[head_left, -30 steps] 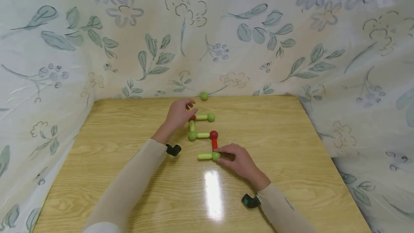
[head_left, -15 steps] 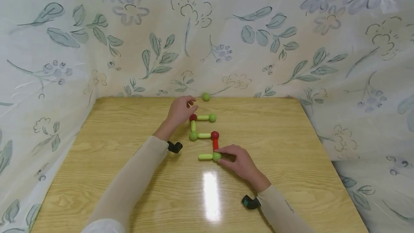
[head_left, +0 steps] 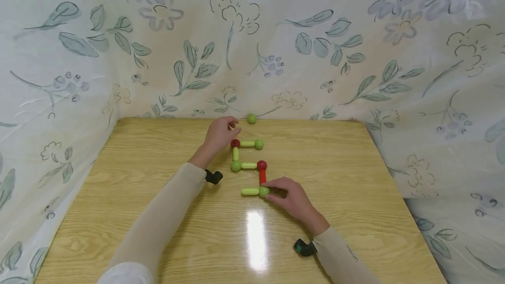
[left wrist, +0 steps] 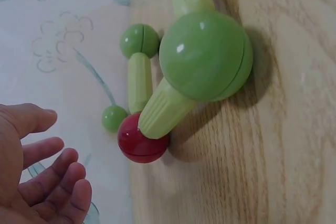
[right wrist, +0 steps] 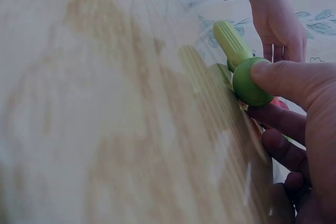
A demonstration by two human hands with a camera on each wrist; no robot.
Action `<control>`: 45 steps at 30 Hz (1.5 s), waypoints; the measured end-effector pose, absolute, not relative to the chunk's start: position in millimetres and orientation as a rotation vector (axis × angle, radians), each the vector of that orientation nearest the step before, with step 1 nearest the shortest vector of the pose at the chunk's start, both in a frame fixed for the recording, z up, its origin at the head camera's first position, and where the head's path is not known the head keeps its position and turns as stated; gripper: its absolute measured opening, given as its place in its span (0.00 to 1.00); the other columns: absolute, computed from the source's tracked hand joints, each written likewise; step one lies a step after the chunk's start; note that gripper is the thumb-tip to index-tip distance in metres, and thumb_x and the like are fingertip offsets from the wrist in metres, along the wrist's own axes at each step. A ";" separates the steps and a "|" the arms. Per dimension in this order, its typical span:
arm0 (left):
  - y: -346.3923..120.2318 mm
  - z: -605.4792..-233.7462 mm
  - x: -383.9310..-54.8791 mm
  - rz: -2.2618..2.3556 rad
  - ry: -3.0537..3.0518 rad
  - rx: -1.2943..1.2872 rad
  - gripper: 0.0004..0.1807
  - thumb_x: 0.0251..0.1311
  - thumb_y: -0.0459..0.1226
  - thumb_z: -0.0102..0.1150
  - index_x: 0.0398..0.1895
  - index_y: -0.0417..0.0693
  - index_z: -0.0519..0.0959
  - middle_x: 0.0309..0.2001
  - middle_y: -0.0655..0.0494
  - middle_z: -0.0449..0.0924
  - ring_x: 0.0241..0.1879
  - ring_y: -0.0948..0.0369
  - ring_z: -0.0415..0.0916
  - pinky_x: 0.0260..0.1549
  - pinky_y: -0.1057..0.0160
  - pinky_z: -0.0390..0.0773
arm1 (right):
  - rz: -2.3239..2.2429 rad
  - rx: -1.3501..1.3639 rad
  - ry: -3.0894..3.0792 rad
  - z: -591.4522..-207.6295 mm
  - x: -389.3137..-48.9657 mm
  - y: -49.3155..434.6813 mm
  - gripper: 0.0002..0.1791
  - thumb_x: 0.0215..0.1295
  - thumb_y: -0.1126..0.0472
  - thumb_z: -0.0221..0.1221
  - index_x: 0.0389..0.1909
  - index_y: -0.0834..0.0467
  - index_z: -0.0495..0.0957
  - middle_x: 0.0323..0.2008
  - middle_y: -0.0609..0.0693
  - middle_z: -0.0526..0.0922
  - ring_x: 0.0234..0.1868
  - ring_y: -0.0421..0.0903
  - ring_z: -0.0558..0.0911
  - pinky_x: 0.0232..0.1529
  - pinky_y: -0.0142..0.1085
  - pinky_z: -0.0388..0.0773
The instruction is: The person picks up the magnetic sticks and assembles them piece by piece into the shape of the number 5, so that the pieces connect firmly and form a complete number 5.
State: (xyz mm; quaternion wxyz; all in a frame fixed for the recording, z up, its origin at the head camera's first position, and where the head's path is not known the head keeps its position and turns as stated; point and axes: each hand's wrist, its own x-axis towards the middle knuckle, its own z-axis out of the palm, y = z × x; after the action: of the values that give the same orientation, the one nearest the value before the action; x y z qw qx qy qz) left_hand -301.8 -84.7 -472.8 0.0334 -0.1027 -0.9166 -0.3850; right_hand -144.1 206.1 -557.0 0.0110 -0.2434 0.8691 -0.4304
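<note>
An S-like chain of yellow-green rods, one red rod (head_left: 262, 176) and red and green balls lies on the table. At its near end, my right hand (head_left: 295, 197) pinches a green ball (right wrist: 247, 85) between thumb and fingers; a yellow-green rod (head_left: 250, 192) sticks out leftward from that ball. Beside the upper-left red ball (head_left: 235, 143) hovers my left hand (head_left: 219, 135), fingers loosely bent and holding nothing. A gap separates it from that ball in the left wrist view. Between lie a middle green ball (left wrist: 205, 56) and another red ball (head_left: 262, 165).
A loose green ball (head_left: 251, 118) sits at the table's back edge, by the floral cloth (head_left: 252, 56). The chain's far end is another green ball (head_left: 258, 144). A black wrist device (head_left: 214, 177) shows at the left cuff, another (head_left: 305, 247) at the right.
My left hand has drawn slightly away from the upper-left red ball, which shows more fully now. The right hand keeps its pinch on the green ball. The head view has shifted a little.
</note>
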 end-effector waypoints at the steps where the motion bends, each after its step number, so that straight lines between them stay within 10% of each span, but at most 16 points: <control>1: -84.1 -472.9 -303.6 -1.180 -2.827 -0.313 0.18 0.75 0.41 0.68 0.61 0.41 0.85 0.50 0.48 0.85 0.49 0.50 0.80 0.51 0.49 0.81 | -1.346 -0.764 2.710 -557.0 -144.0 206.6 0.17 0.70 0.50 0.74 0.59 0.37 0.90 0.53 0.30 0.87 0.53 0.38 0.83 0.57 0.45 0.80; 45: -41.7 -492.4 -377.6 -0.936 -2.982 -0.476 0.17 0.71 0.35 0.71 0.61 0.42 0.86 0.57 0.45 0.86 0.59 0.47 0.79 0.64 0.49 0.75 | -1.364 -0.818 2.699 -557.5 -145.7 208.6 0.18 0.69 0.53 0.75 0.59 0.39 0.90 0.51 0.31 0.87 0.52 0.38 0.83 0.54 0.42 0.81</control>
State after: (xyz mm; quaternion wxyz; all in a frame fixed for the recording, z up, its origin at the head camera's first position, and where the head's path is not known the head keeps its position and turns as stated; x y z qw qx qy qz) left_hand -377.6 -41.7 -492.4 -0.0099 -0.1505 -0.9432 -0.2961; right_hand -145.7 208.6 -557.5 0.0046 -0.2613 0.8615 -0.4354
